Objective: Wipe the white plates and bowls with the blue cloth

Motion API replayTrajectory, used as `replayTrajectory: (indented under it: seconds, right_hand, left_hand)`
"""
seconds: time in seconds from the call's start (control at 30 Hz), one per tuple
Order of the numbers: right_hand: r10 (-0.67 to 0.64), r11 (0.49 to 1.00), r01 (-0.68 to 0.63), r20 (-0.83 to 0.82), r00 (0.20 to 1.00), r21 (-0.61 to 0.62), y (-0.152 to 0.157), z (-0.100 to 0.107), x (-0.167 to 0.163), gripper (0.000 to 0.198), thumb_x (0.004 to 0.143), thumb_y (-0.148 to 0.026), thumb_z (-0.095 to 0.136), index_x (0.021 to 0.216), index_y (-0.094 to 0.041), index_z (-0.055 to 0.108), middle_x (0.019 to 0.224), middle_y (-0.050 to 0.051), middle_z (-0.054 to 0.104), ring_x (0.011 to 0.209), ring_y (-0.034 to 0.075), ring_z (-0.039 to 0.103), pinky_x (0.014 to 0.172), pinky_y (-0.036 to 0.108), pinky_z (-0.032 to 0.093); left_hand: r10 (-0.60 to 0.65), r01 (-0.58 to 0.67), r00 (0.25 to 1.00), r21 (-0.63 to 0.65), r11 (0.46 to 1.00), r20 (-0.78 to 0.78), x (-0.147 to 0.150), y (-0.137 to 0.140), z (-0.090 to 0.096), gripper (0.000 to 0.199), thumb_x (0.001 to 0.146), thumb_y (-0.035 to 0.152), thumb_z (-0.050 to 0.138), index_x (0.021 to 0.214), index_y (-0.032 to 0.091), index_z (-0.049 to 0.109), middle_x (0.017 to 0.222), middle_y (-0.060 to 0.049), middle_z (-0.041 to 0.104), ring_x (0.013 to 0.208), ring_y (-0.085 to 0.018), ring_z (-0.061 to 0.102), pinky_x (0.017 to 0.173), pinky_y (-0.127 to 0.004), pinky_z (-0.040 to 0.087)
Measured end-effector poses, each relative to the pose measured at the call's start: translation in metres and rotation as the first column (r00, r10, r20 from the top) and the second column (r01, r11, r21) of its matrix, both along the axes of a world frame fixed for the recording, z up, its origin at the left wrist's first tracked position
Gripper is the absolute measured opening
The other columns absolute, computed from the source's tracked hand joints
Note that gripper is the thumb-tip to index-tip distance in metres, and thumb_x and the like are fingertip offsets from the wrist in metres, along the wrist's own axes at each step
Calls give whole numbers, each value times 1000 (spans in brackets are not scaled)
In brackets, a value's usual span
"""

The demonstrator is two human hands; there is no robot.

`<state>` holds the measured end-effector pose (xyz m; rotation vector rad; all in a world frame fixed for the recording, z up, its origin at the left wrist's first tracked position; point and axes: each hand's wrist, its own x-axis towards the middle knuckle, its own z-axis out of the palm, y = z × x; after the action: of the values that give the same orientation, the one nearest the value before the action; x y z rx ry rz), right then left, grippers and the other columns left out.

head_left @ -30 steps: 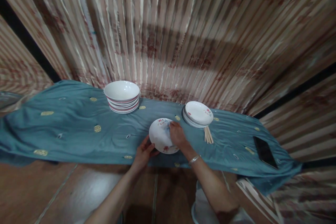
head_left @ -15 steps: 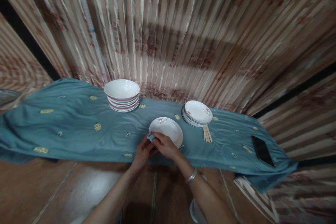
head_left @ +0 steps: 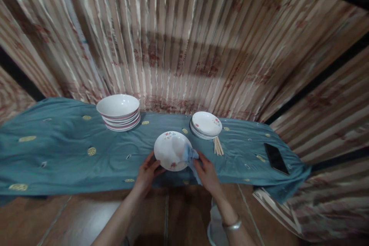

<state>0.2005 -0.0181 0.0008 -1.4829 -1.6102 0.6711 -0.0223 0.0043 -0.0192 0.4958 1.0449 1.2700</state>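
A white plate (head_left: 170,153) with small flower prints is tilted a little over the front of the cloth-covered table. My left hand (head_left: 147,173) grips its lower left rim, thumb on top and fingers underneath. In my right hand (head_left: 206,171) is a light blue cloth (head_left: 190,155), pressed to the plate's right rim and hanging down below it. Behind and to the right stands a stack of flowered plates (head_left: 206,125), with several wooden chopsticks (head_left: 218,147) lying in front of it.
At the back left stands a stack of white bowls (head_left: 118,111) with red bands. A black phone (head_left: 276,158) lies on the right of the green tablecloth (head_left: 69,161). A pleated curtain (head_left: 173,46) hangs behind the table.
My right hand has moved with the cloth from the plate's lower left to its right rim. My left hand stays at the left rim. The view has shifted slightly right.
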Motion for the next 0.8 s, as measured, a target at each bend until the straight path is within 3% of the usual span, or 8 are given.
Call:
replayTrajectory:
  seconds: [0.17, 0.23, 0.33, 0.4, 0.53, 0.7, 0.8]
  right_hand:
    - [-207, 978, 203, -218, 954, -40, 4, -3, 34, 42, 88, -53, 54, 98, -16, 70, 84, 6, 72, 79, 22, 64, 78, 34, 51]
    - [-185, 982, 161, -341, 922, -98, 5, -4, 35, 46, 83, -59, 59, 97, -17, 71, 87, 6, 73, 82, 23, 65, 78, 34, 52]
    - [-129, 984, 31, -576, 807, -176, 7, -6, 27, 54, 76, -60, 69, 114, -21, 69, 108, 7, 74, 97, 24, 67, 86, 36, 54]
    - [-157, 983, 52, -661, 734, -176, 9, -7, 22, 59, 75, -58, 71, 121, -22, 66, 115, 6, 73, 105, 24, 67, 94, 38, 52]
    - [-197, 980, 158, -716, 670, -123, 14, -4, 27, 58, 77, -56, 70, 123, -21, 65, 122, 7, 70, 113, 24, 64, 101, 38, 49]
    - [-229, 967, 226, -776, 587, -115, 27, 2, 56, 56, 75, -52, 72, 124, -24, 65, 127, 7, 68, 117, 26, 63, 96, 41, 54]
    - [-227, 968, 218, -799, 557, -123, 40, 2, 70, 53, 77, -49, 71, 124, -26, 64, 124, 6, 69, 115, 25, 65, 93, 42, 56]
  left_hand:
    - [-11, 11, 1000, 54, 998, -8, 10, 6, 10, 57, 53, 29, 87, 105, 17, 68, 84, -4, 73, 77, -23, 69, 69, -38, 60]
    - [-22, 21, 1000, 68, 997, 4, 17, 10, 14, 54, 53, 29, 87, 102, 17, 68, 86, -4, 73, 78, -23, 69, 70, -38, 60]
    - [-26, 24, 999, 76, 997, 24, 29, 16, 22, 55, 53, 27, 86, 104, 19, 67, 91, -3, 74, 78, -21, 69, 70, -36, 60]
    - [-16, 13, 999, 72, 997, 37, 40, 21, 27, 56, 53, 25, 85, 106, 19, 65, 91, -2, 74, 78, -20, 70, 70, -37, 60]
    - [-27, 19, 998, 118, 993, 63, 66, 36, 36, 57, 57, 24, 82, 110, 19, 60, 84, -2, 74, 79, -21, 71, 77, -40, 60]
    - [-87, 81, 996, 177, 981, 25, 103, 70, 50, 55, 62, 21, 77, 114, 18, 59, 77, 0, 71, 72, -18, 69, 76, -41, 60]
    - [-118, 121, 992, 137, 983, -31, 122, 94, 56, 56, 61, 15, 75, 115, 17, 59, 77, -1, 69, 73, -19, 68, 77, -44, 60]
